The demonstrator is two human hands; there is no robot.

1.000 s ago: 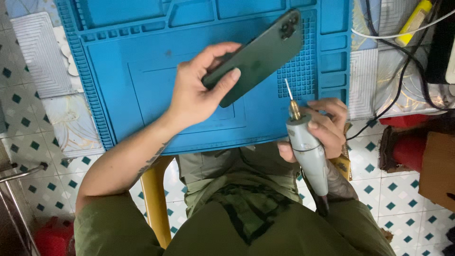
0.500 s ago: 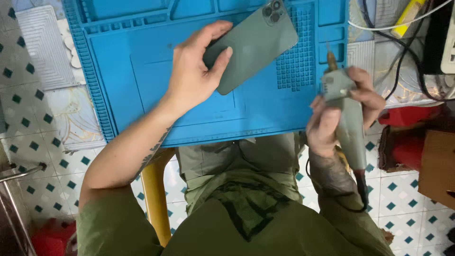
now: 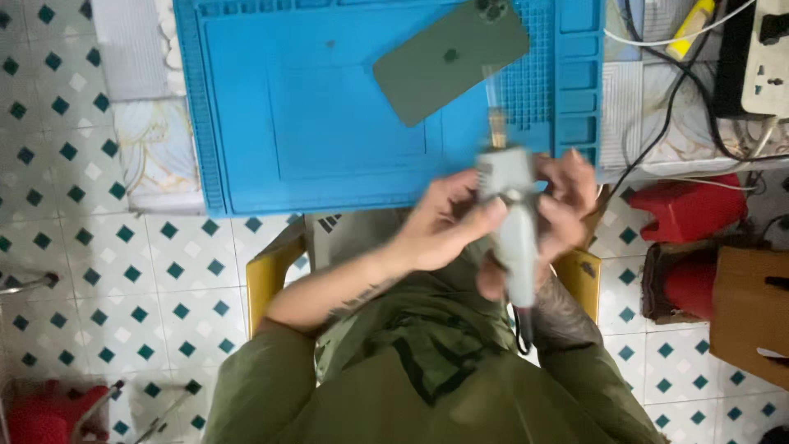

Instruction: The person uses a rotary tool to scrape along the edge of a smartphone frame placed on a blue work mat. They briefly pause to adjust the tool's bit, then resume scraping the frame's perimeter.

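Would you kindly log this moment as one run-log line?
left hand: on grey rotary tool | right hand: gripping tool | green phone: lying free, back up, on blue mat

– Where is the phone (image 3: pixel 450 61)?
– It lies on the mat (image 3: pixel 312 123), far side.
– And the tool (image 3: pixel 511 218)?
– Nearer, at the mat's near edge, between the left hand (image 3: pixel 444 224) and right hand (image 3: pixel 563 205).

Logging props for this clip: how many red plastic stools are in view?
3. One red stool stands right of the person under the table edge, a second just below it beside a brown box, a third at bottom left. Others may be hidden under the table.
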